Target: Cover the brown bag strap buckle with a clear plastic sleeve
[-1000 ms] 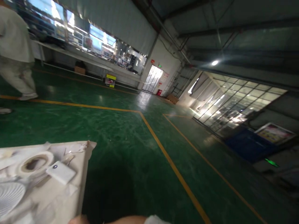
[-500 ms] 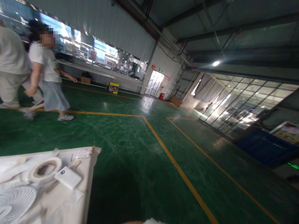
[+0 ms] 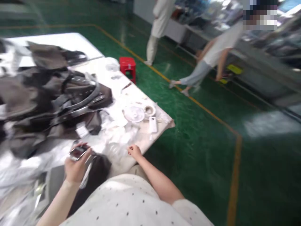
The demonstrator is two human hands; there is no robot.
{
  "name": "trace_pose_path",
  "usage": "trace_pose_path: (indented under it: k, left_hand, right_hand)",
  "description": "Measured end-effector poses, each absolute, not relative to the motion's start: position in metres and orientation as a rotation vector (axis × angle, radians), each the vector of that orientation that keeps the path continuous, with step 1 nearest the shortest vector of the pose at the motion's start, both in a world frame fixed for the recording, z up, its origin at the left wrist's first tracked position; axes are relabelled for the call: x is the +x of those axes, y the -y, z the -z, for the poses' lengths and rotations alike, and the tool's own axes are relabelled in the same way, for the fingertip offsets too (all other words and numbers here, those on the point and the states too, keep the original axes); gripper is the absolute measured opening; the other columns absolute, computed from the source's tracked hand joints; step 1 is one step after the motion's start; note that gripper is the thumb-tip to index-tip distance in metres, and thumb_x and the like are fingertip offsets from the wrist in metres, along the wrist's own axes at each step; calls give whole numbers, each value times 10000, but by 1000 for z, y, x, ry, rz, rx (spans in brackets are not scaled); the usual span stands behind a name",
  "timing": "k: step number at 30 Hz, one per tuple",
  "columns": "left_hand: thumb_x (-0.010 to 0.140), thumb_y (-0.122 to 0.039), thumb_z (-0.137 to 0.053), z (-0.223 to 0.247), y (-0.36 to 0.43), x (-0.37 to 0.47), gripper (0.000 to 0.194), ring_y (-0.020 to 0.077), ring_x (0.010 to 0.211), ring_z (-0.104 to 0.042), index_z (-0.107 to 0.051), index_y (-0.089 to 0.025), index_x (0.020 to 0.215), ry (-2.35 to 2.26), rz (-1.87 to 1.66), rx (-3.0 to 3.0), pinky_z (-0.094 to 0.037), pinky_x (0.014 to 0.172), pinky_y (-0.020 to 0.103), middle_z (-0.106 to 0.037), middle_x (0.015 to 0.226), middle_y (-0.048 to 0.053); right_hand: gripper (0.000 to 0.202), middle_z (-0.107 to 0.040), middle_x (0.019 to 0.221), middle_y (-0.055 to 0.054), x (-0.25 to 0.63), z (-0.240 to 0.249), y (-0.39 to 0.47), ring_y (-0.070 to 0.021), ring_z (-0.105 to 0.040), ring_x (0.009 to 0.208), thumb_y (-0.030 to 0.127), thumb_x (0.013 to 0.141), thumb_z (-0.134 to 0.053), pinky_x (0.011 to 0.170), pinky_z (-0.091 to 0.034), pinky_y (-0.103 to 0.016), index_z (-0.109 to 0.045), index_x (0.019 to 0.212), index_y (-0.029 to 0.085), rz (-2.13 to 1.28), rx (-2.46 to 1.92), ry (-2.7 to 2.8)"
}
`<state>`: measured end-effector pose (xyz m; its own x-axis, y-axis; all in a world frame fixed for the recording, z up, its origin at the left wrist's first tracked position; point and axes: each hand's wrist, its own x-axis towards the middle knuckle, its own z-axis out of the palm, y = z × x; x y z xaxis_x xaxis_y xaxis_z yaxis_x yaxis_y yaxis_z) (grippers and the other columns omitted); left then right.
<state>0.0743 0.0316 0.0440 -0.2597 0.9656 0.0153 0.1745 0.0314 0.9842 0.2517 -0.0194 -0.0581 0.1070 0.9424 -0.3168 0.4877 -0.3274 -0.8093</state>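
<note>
My left hand (image 3: 76, 164) is wrapped round a small dark, shiny object (image 3: 78, 152) that I cannot make out, above the cluttered table. Dark fabric (image 3: 100, 171) lies just beside and below it. My right hand (image 3: 134, 152) is closed at the table's near edge, by clear plastic wrapping (image 3: 116, 150); whatever it pinches, if anything, is too small to name. Beyond it lie a white phone (image 3: 153, 125), a roll of tape (image 3: 149, 110) and a round white fan-like piece (image 3: 134, 114).
Dark bags (image 3: 47, 94) are piled on the left of the white table (image 3: 145, 141). A red stool (image 3: 127, 67) stands past its far edge. Two people walk on the green floor (image 3: 188, 150), near a long counter (image 3: 246, 59).
The view has swung left and down, bringing both hands, the dark bags and the stool into sight. The phone and tape now appear near the middle.
</note>
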Motion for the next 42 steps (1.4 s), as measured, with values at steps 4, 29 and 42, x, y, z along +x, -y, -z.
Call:
trace_pose_path:
  k: [4,29,42]
  left_hand:
    - [683,-324,-784,-33,-1,43,340,136,775,-618,-614,-189,944,-1619,-1438,983,-496,744,254,-652,810,-6]
    - [714,-310,-758,-8,46,61,342,208,835,-669,-571,-165,961,-1556,-1546,622,-505,823,339,-706,848,66]
    - [714,-335,-755,-5,49,43,337,210,821,-665,-565,-157,929,-1482,-1546,596,-507,800,347,-709,840,77]
  right_hand:
    - [346,-569,1209,-96,237,94,-27,-226,-593,1026,344,917,-571,857,-528,-433,-548,1209,159,-1163,-1762,1717]
    - [840,-396,1410,-185,161,155,-159,-290,-454,1227,300,674,-732,952,-418,-364,-355,1407,139,-937,-1347,2302]
    - [359,-659,774,-95,223,141,-212,-163,-608,598,321,827,-419,552,-472,-260,-619,1001,79,-947,-1751,1741]
